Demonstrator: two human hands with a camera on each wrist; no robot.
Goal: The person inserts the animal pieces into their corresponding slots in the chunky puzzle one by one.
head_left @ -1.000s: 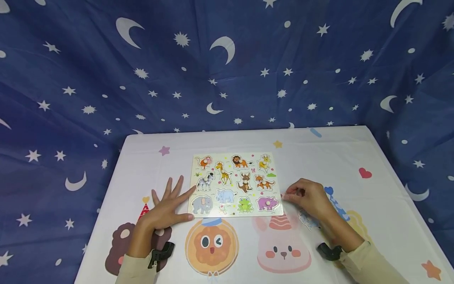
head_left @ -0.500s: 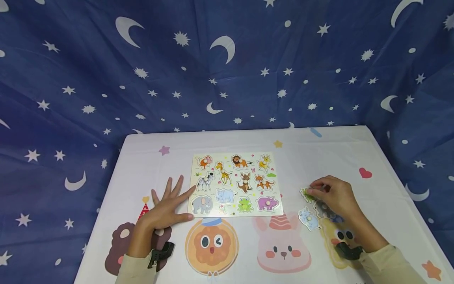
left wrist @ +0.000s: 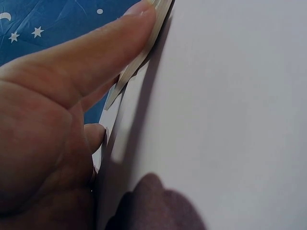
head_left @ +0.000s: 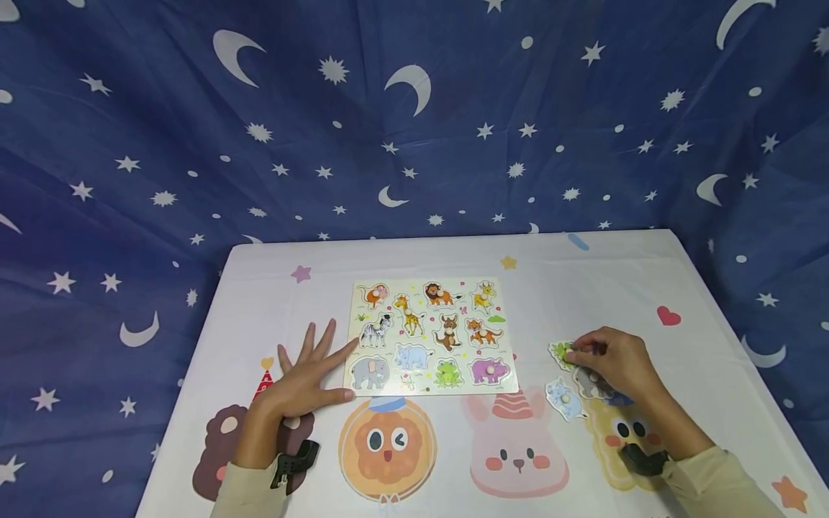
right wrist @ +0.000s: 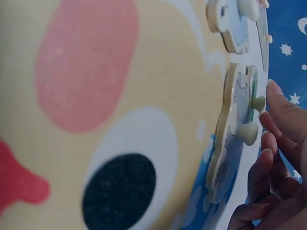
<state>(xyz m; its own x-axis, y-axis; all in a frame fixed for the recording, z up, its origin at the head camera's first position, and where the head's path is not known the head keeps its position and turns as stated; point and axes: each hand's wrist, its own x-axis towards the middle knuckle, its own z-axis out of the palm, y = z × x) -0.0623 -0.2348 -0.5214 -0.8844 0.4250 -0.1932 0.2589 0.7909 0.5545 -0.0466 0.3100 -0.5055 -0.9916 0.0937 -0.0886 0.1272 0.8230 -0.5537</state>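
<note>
My left hand (head_left: 301, 385) lies with fingers spread at the left edge of a wooden animal puzzle board (head_left: 508, 288). In the left wrist view its thumb (left wrist: 120, 45) rests against the board's edge (left wrist: 139, 60). To the right of the board, my right hand (head_left: 615, 363) has thumb and forefinger at the small green knob (right wrist: 258, 104) of a frog puzzle piece (head_left: 558, 350). Partly under that hand lies a grey elephant piece (head_left: 589, 385) with a pale knob (right wrist: 247, 133). A blue rhino piece (head_left: 565, 399) sits just in front of them.
Several knobbed animals, such as the lion (head_left: 442, 295) and purple hippo (head_left: 488, 371), sit in the board. A white cloth (head_left: 719, 403) with printed cartoon faces covers the table. Behind hangs a blue star-and-moon curtain (head_left: 466, 165).
My right hand has left the board's right edge and gone right to the loose pieces, uncovering the rhino and frog pieces. My left hand keeps its place.
</note>
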